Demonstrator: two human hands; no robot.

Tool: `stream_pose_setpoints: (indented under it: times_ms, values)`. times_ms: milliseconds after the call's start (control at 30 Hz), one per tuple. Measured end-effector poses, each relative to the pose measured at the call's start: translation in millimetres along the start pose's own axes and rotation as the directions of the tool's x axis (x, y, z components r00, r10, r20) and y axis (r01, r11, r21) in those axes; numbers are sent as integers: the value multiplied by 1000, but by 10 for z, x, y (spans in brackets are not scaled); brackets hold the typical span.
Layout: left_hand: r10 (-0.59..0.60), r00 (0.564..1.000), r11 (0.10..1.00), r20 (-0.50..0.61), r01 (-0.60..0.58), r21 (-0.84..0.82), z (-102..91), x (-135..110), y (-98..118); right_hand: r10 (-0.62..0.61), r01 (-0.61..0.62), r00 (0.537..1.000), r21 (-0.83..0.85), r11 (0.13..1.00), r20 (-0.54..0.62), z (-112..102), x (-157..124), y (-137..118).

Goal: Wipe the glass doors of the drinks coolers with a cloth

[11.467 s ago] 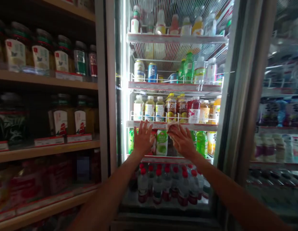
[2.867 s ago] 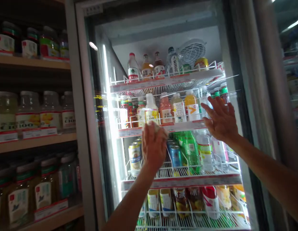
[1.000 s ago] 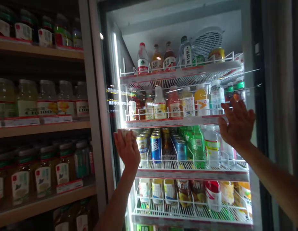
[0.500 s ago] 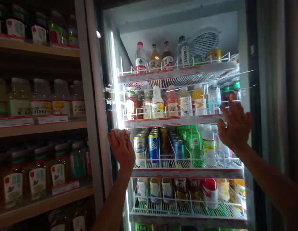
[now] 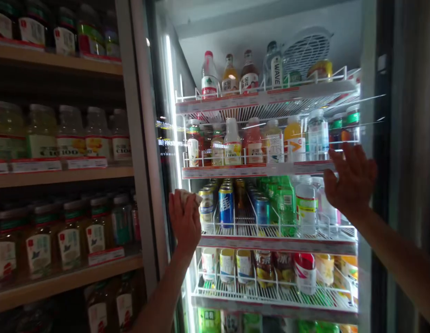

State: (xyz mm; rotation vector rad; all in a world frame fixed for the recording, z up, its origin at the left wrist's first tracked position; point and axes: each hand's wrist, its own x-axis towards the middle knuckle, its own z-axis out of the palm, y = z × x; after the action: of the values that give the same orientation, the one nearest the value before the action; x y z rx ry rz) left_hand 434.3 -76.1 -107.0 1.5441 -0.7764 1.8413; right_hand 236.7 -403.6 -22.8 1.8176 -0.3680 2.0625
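My left hand [image 5: 184, 219] is closed around a crumpled pale cloth [image 5: 187, 198], which shows above the fingers at the left side of the glass door [image 5: 166, 185]. My right hand [image 5: 352, 181] is raised on the right with fingers spread and nothing in it. It is at the glass, in front of the bottle shelves; whether the palm touches I cannot tell. Behind the glass are a blue can [image 5: 226, 206], a green bottle [image 5: 286, 206] and a clear bottle with a yellow-green label [image 5: 305, 206].
Inside the lit fridge, wire shelves [image 5: 270, 243] hold several bottles, cans and cups. A round white grille [image 5: 308, 53] is at the back. To the left, wooden shelves [image 5: 62, 178] carry rows of bottles, beyond an upright frame [image 5: 138, 115]. Reflections show on the glass.
The view has shifted, so the fridge sits further right. My left hand, with the cloth, appears slightly lower against the shelves. My right hand stays spread in about the same place.
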Motion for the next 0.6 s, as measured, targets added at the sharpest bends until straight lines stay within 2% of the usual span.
stream_pose_setpoints:
  times_ms: [67,133,200,267,300,333,367,433,467,533,600]
  values:
    - [21,1000,999,12,-21,-25,35,1,155,46,-46,997,3,999,58,-41,8,-38]
    - [151,986,985,71,-144,-91,89,-109,464,84,-85,990,9,996,110,-79,10,-65]
    - [324,937,938,134,-300,-175,128,-258,736,96,-98,990,14,995,107,-92,4,-62]
    - [450,876,883,174,-409,-229,131,-357,809,81,-82,994,19,996,75,-75,-8,-32]
    - [467,867,876,175,-425,-230,120,-366,754,72,-74,995,20,997,68,-61,-15,-13]
    - [448,880,886,161,-412,-210,105,-345,648,63,-64,996,21,998,57,-45,-23,4]
    - [393,910,913,134,-369,-174,90,-296,509,54,-55,998,21,998,45,-29,-33,16]
    - [212,976,974,46,-207,-87,78,-142,231,38,-39,999,23,999,21,-3,-64,15]
    - [116,993,992,0,-116,-56,85,-60,139,37,-37,999,26,999,-3,5,-91,-1]
    - [-2,998,999,-60,0,-41,128,64,127,58,-58,998,32,998,-5,12,-174,-61]
    - [11,998,998,-57,-15,-67,199,108,352,68,-69,997,36,997,23,2,-286,-136]
